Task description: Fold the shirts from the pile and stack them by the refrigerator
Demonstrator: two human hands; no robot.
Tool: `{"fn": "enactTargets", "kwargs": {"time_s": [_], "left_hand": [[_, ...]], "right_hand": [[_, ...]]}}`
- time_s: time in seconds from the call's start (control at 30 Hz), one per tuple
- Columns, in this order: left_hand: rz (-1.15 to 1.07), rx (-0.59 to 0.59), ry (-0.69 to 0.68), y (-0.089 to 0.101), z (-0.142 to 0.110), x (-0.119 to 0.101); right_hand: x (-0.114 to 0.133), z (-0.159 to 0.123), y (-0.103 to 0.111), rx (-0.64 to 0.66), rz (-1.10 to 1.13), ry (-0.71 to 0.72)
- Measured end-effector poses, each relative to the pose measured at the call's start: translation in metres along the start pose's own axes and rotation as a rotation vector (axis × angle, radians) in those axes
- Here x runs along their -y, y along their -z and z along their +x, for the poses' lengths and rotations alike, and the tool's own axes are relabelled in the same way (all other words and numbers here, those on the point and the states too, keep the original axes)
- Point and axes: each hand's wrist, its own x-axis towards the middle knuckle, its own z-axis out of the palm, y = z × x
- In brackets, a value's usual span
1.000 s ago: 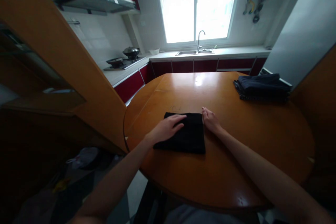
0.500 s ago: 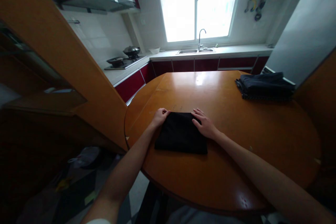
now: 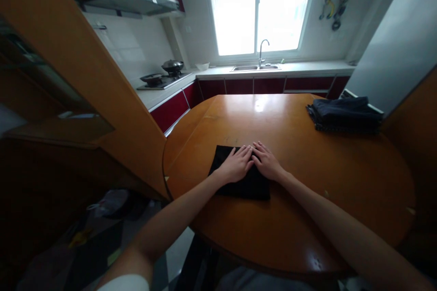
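A black folded cloth (image 3: 252, 188), probably a garment though its kind does not show, lies flat on the wooden table (image 3: 293, 218) in front of me. Across its top rests my left hand (image 3: 236, 164), open, with the fingers stretched toward the far right corner. My right hand (image 3: 267, 163) is open too, lying over the cloth's right edge. The fingertips of both hands meet or nearly meet near that corner. Part of the cloth's middle is hidden under my left hand and forearm.
A stack of folded dark clothes (image 3: 344, 115) sits at the table's far right. Beyond the table are a sink (image 3: 244, 68) with a faucet (image 3: 261, 52), and a stove (image 3: 165, 81) with pans. A wooden door frame (image 3: 136, 132) stands at the left.
My left hand has let go of the cloth's far left corner and moved right, onto the cloth beside my right hand. The right hand has barely moved.
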Motion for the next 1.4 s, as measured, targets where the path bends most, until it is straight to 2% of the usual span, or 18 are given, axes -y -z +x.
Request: {"fn": "enactTargets", "kwargs": {"time_s": [0.13,0.2,0.27,0.33,0.4,0.47,0.53,0.67,0.8,0.93,1.0,1.1,1.27,1.4], "left_hand": [[-0.028,0.042,0.024,-0.015,-0.004,-0.003],[-0.033,0.042,0.031,-0.015,-0.005,0.001],[-0.028,0.042,0.04,-0.013,-0.005,0.004],[-0.017,0.044,0.039,-0.012,-0.005,0.005],[-0.005,0.051,0.017,-0.013,-0.006,0.006],[-0.006,0.05,0.014,-0.015,-0.005,0.007],[-0.025,0.034,0.049,-0.016,-0.005,0.009],[-0.045,0.008,0.088,-0.018,-0.003,0.01],[-0.084,-0.01,0.089,-0.016,-0.001,0.009],[-0.227,-0.071,0.155,-0.011,0.004,0.013],[-0.275,-0.134,0.179,-0.01,0.006,0.021],[-0.208,-0.173,0.206,-0.013,0.004,0.043],[-0.054,-0.019,0.418,-0.015,-0.008,0.085],[-0.108,0.017,0.519,-0.006,-0.009,0.098]], "right_hand": [[-0.01,0.001,0.011,0.015,-0.041,-0.098],[-0.007,-0.001,0.017,-0.048,-0.078,-0.157],[0.004,-0.007,0.019,-0.129,-0.096,-0.14],[0.024,-0.017,0.015,-0.155,-0.096,-0.035],[0.046,-0.032,0.005,-0.12,-0.1,0.07],[0.062,-0.046,-0.008,-0.083,-0.134,0.077],[0.066,-0.06,-0.018,-0.076,-0.171,0.027],[0.045,-0.077,-0.025,-0.116,-0.157,-0.088],[0.012,-0.076,-0.016,-0.097,0.051,-0.247],[-0.007,-0.06,0.003,-0.258,0.315,-0.373],[-0.008,-0.054,0.01,-0.322,0.374,-0.367],[-0.003,-0.053,0.015,-0.322,0.421,-0.324],[0.009,-0.057,0.012,-0.287,0.538,-0.283],[0.016,-0.06,0.012,-0.27,0.566,-0.303]]}}
